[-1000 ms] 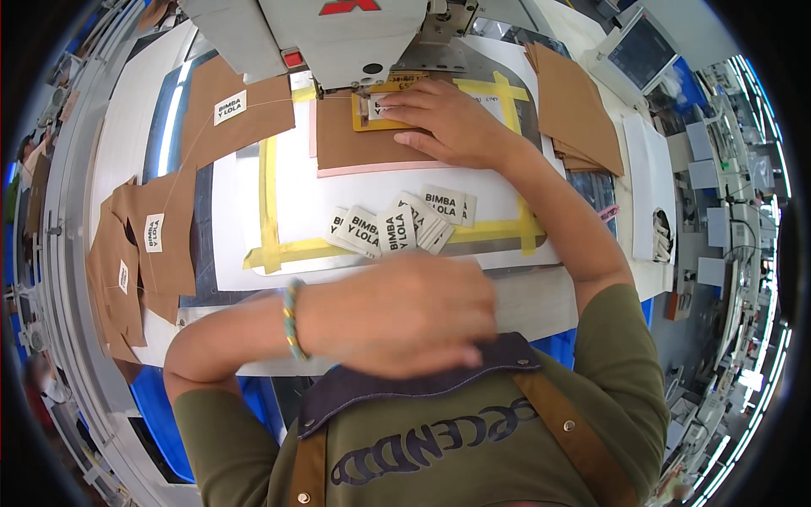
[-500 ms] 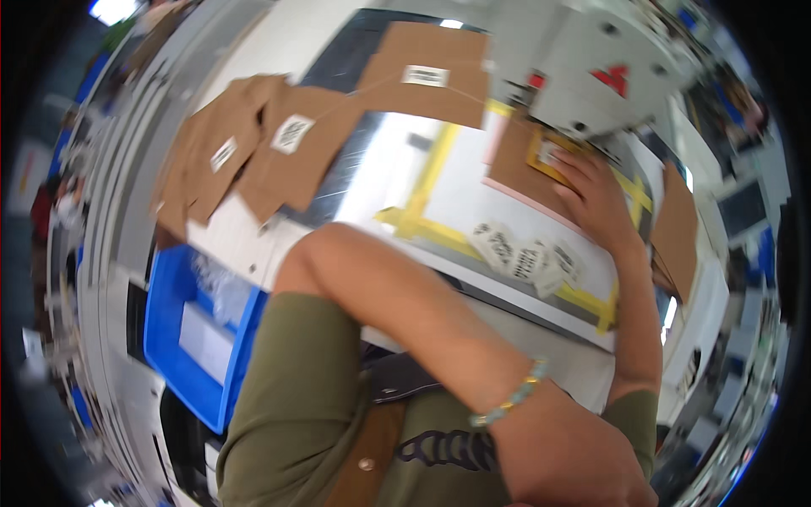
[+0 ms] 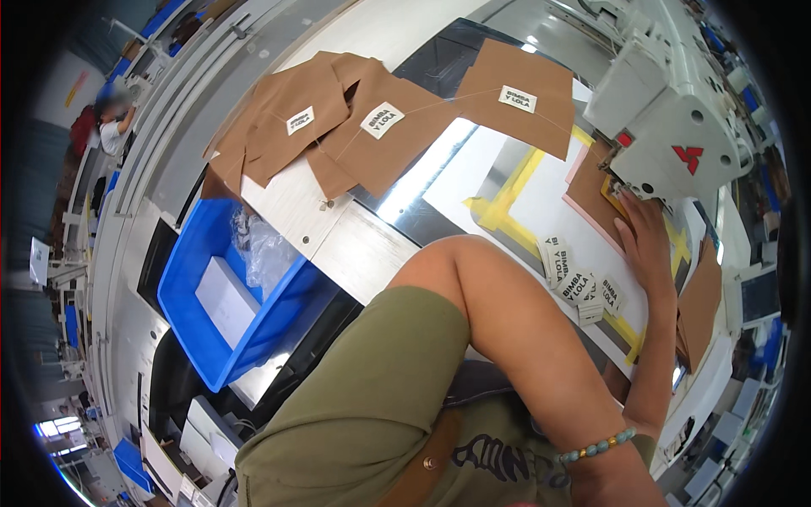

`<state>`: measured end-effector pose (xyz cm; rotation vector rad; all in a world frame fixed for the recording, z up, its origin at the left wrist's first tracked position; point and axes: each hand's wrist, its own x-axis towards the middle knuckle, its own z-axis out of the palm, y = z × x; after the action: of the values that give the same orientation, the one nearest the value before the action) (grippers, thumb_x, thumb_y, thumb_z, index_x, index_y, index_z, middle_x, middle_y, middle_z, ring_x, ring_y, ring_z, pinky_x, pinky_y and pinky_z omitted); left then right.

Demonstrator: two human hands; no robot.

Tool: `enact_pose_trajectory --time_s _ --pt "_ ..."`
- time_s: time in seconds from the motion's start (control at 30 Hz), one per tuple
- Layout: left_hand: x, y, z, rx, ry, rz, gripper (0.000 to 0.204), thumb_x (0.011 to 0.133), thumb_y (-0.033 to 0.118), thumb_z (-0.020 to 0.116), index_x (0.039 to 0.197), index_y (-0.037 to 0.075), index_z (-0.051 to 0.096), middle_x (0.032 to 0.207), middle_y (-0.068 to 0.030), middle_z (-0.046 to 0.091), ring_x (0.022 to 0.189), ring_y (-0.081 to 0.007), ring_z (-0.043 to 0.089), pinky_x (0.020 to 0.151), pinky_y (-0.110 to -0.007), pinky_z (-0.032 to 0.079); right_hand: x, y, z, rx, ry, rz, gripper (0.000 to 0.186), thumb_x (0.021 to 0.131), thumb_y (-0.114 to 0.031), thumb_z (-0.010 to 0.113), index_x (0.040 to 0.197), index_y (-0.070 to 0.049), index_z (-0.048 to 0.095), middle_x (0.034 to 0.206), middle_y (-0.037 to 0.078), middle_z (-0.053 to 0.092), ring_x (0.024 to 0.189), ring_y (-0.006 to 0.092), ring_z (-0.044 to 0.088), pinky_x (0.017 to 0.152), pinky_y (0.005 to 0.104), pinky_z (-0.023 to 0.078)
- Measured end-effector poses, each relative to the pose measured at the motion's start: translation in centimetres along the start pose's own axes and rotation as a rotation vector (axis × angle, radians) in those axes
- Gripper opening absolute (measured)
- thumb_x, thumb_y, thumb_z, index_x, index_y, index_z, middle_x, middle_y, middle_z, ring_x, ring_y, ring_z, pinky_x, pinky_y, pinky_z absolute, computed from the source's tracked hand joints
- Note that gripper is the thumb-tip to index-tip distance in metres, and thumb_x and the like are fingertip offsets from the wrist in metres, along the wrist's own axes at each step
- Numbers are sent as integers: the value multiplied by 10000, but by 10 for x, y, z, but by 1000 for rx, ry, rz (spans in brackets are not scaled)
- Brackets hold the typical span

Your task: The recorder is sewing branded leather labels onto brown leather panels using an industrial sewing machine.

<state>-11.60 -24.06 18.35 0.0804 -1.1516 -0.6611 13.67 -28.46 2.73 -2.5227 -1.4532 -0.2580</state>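
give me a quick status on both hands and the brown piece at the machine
Right hand flat on the brown piece under the sewing machine head. Left hand out of frame, only the beaded wrist shows. Loose white labels lie beside the right hand.

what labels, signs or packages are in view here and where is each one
Small white labels: loose pile on the white table, beside the right hand; rectangular, dark print.
Sewn white labels: one on each brown piece at the table's far edge.
Red emblem: on the white sewing machine.
Clear plastic bag: crumpled in the blue bin, beside a white box.
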Motion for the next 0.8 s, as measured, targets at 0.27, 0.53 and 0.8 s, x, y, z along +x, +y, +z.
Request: enact_pose_trajectory --time_s 0.27,0.53,0.8 --pt "-79 68 -15 387 92 -122 235 1016 47 646 1225 -30 721 1050 -115 703 913 -275 663 794 -406 532 -18 -6 -22 210 -59 99 468 1063 -296 657 1464 -54 651 1514 147 632 1405 367 555 1200 460 431" --pt "-204 198 -95 1969 824 -649 239 973 -27 652 1171 28 774 1122 -138 778 1059 -326 718 992 -401 567 -72 47 -29 213 284 251 307 1074 -188 652 1333 -40 721 1467 103 682 1362 329 612 1165 428 477" --pt "-217 206 -132 2325 612 -682 354 976 -10 666 1322 31 728 1371 -128 699 1365 -386 555 1120 -466 508 -82 68 -25 241 332 392 281 1075 -258 650 1258 -79 767 1420 70 706 1311 289 644 1092 405 525"
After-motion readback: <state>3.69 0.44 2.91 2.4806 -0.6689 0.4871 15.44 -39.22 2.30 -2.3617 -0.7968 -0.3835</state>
